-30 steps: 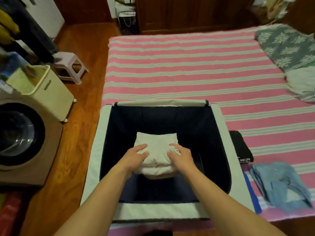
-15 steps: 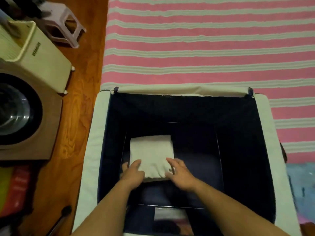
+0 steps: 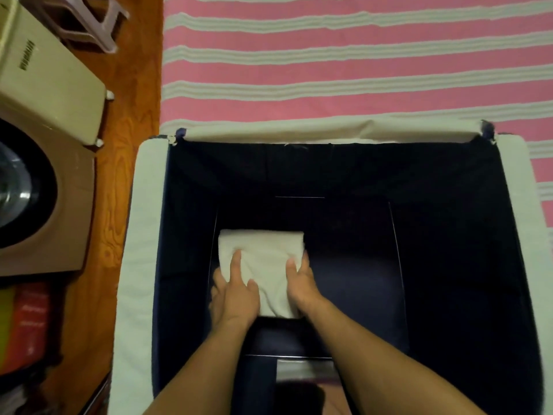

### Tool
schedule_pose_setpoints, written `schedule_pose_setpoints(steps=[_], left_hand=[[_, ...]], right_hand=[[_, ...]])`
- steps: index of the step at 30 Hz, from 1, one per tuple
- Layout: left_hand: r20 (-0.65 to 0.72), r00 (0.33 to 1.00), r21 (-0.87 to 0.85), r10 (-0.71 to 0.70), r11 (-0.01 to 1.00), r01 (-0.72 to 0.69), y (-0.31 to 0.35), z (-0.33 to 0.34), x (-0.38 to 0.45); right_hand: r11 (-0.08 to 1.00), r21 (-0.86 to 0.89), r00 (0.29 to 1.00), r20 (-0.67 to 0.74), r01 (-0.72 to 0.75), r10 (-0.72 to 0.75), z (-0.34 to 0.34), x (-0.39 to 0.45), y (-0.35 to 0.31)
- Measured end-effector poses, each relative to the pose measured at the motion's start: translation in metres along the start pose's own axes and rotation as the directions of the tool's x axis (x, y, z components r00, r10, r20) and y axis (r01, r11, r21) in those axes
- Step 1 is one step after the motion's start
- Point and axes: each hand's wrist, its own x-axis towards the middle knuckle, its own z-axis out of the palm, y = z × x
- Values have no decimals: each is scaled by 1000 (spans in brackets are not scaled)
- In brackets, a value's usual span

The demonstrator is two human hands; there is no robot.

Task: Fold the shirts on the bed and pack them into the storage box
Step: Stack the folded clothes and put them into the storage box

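We look straight down into the storage box [image 3: 143, 235], its pale rim framing dark navy walls, and there at the bottom lies the folded white shirt [image 3: 263, 253], set toward the left side of the box floor, flat and squared off at its far edge. Our left hand [image 3: 235, 292] sits on the near left part of the shirt, the index finger stretched forward across the cloth and the thumb lying on top of it, the other fingers spread down along the shirt's left edge; they look fairly straight, pressing on the fabric more than gripping it. Our right hand [image 3: 302, 283] is at the shirt's right edge, fingers reaching forward along that side, and the cloth bunches a little just beside the fingertips; whether they curl under the edge we cannot tell. Both forearms come down into the box from the near rim. Beyond the far rim runs the bed [image 3: 344, 70], covered in pink and pale stripes, with the box touching it. Off to the left, on the wooden floor [image 3: 131, 109], stand a brown washing machine [image 3: 59, 205] with its round dark door, a cream bin [image 3: 45, 82] just behind it, and a small plastic stool [image 3: 98, 22] near the top corner.
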Motion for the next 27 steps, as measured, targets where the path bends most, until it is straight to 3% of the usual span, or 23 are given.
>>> schedule_pose_setpoints(steps=[4, 7, 9, 11, 13, 15, 17, 19, 21, 24, 27], left_hand=[[113, 989, 158, -93, 985, 75, 12, -19, 3], [126, 978, 245, -164, 961, 130, 33, -35, -12], [76, 992, 180, -100, 980, 85, 55, -42, -35], [16, 998, -64, 62, 996, -61, 84, -48, -68], [-71, 972, -437, 222, 869, -230, 126, -58, -113], [-182, 932, -695, 313, 630, -347, 169, -65, -176], [-207, 890, -824, 406, 418, -382, 210, -62, -242], [-143, 842, -882, 520, 320, -347, 249, -46, -306], [-14, 769, -893, 639, 338, -298, 282, -6, -358], [173, 714, -771, 678, 544, -330, 311, 94, -390], [195, 849, -482, 492, 802, -353, 311, 209, -357]], right_hand=[[998, -55, 999, 38, -24, 26, -2, -3, -10], [962, -268, 996, 61, -53, 72, -23, -20, -39], [916, -401, 999, 48, 17, 3, -43, -53, -67], [894, -420, 987, 55, 157, -148, -71, -104, -96], [869, -353, 930, 8, 347, -368, -115, -164, -116], [808, -207, 804, -124, 552, -581, -175, -229, -117], [722, -125, 670, -291, 681, -683, -244, -280, -98], [723, -109, 613, -453, 682, -647, -313, -302, -62], [805, -104, 637, -557, 583, -533, -377, -297, -12], [908, -297, 737, -535, 294, -413, -445, -251, 82], [893, -410, 887, -321, 186, -332, -481, -184, 159]])
